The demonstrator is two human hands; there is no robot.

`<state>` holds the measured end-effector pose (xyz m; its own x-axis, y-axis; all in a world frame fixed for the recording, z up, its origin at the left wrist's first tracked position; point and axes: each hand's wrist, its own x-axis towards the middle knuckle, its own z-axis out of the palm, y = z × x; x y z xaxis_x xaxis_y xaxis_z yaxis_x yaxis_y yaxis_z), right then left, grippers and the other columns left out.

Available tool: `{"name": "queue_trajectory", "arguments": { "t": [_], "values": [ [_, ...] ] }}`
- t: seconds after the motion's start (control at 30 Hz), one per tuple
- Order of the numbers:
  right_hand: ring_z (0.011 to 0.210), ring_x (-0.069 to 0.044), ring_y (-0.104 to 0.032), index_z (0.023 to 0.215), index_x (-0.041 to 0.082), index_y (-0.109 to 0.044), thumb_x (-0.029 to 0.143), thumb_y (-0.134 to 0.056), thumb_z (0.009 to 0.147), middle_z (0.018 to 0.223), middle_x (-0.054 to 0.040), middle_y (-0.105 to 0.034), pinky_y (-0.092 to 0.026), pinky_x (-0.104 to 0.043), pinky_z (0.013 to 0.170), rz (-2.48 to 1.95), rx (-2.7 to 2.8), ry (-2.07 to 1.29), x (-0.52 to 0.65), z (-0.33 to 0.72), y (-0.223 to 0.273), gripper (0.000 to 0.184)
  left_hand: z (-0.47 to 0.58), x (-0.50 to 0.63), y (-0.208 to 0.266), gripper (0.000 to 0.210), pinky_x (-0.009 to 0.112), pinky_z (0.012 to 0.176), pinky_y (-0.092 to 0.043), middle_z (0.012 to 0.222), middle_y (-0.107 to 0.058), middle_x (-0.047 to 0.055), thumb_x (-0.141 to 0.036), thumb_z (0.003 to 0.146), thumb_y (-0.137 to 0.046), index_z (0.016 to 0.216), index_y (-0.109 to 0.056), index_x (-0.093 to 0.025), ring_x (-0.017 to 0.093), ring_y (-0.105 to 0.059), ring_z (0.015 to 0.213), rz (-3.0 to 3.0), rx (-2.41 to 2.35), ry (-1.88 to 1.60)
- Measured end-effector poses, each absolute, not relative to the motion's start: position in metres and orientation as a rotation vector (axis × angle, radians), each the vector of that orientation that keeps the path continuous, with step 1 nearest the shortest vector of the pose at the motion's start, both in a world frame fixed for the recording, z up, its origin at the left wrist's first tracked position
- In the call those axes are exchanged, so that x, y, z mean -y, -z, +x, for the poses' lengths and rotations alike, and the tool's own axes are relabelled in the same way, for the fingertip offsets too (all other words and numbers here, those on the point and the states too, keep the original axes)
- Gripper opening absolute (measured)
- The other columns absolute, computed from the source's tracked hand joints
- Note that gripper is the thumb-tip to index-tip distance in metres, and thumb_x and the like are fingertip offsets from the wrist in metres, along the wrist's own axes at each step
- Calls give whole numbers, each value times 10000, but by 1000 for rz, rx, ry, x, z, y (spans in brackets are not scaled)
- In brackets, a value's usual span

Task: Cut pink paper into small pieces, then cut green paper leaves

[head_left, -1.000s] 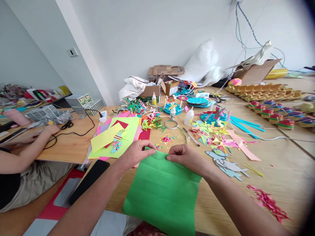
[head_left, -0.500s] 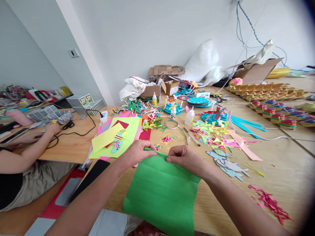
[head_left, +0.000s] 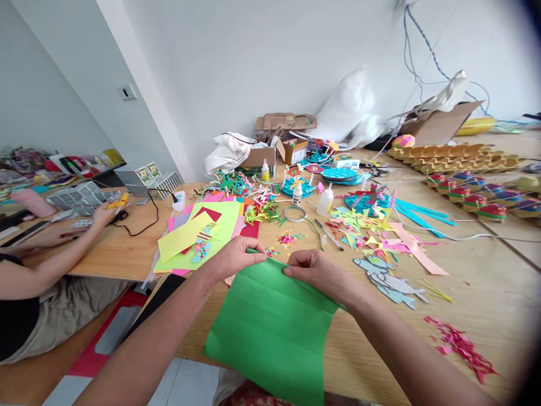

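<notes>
Green paper [head_left: 270, 332] hangs from both hands at the near side of the bench [head_left: 486, 299], its lower part reaching past the edge over the person's lap. Faint creases run across it, and a narrow fold or roll lies along its top edge.

The left hand [head_left: 232, 260] grasps the top left corner, thumb against fingers. The right hand [head_left: 316, 273] has its grip pinched on the same edge further along, with a short stretch of paper between the two.

Compared with half a second ago, the sheet's lower end has swung a little to the left, and the left hand has moved slightly that way too. Neither grip has let go. The shift is small, so I judge that the work is still on that top edge, with the rest of the sheet left loose.

Just beyond the hands lies a scatter of coloured paper dots [head_left: 287, 239], with a ring [head_left: 295, 213] behind it. To the left is a stack of coloured sheets [head_left: 230, 220]; to the right are fish cut-outs [head_left: 393, 282] and, nearer, red shreds [head_left: 462, 345].

Further left, the co-worker's hand [head_left: 101, 215] has lifted and now holds a yellow-orange object [head_left: 121, 201], too small to identify. That hand is well apart from the green paper, so the change there seems to have no bearing on it.
</notes>
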<state>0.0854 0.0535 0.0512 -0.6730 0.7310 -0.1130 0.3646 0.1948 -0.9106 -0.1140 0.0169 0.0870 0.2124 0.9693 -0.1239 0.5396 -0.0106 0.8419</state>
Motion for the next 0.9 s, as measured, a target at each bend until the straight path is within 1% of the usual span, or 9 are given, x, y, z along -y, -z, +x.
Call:
{"name": "queue_trajectory", "arguments": {
  "t": [0.33,0.43,0.53,0.67,0.8,0.9],
  "values": [
    [437,-54,-314,567,166,-484,364,-552,690,484,68,-357,-228,-186,403,-1054,2061,-1592,-51,89,-49,242,-117,-17,-86,173,195,581,-360,687,-585,-8,-289,696,-541,722,-618,-136,112,-506,632,1679,-1455,-628],
    [433,-53,-300,567,165,-486,364,-559,682,479,72,-349,-221,-188,403,-1056,2033,-1640,-50,87,-51,240,-117,-14,-87,176,203,626,-384,764,-615,2,-278,693,-552,782,-637,-151,130,-536,698,1709,-1446,-641],
    [458,-60,-323,609,165,-523,338,-569,678,505,68,-372,-232,-190,418,-1036,2082,-1556,-49,85,-53,192,-116,-11,-88,191,206,664,-400,845,-626,9,-258,682,-571,835,-645,-169,146,-551,778,1733,-1445,-686],
    [489,-70,-350,628,170,-555,288,-571,687,520,62,-394,-243,-193,435,-1023,2180,-1336,-46,83,-55,133,-115,-9,-86,174,215,669,-410,824,-640,14,-255,681,-576,809,-651,-165,158,-564,794,1736,-1473,-695],
    [471,-68,-343,598,171,-542,281,-559,698,499,65,-390,-244,-192,428,-1037,2183,-1337,-44,81,-56,150,-115,-9,-87,154,213,664,-413,802,-652,11,-255,675,-581,773,-662,-169,158,-575,784,1761,-1486,-710],
    [470,-66,-338,585,168,-541,292,-559,700,498,65,-393,-246,-190,428,-1018,2175,-1359,-44,81,-55,170,-116,-8,-89,147,207,648,-404,754,-650,9,-265,678,-585,746,-664,-161,145,-572,731,1753,-1493,-701]
  ]
}}
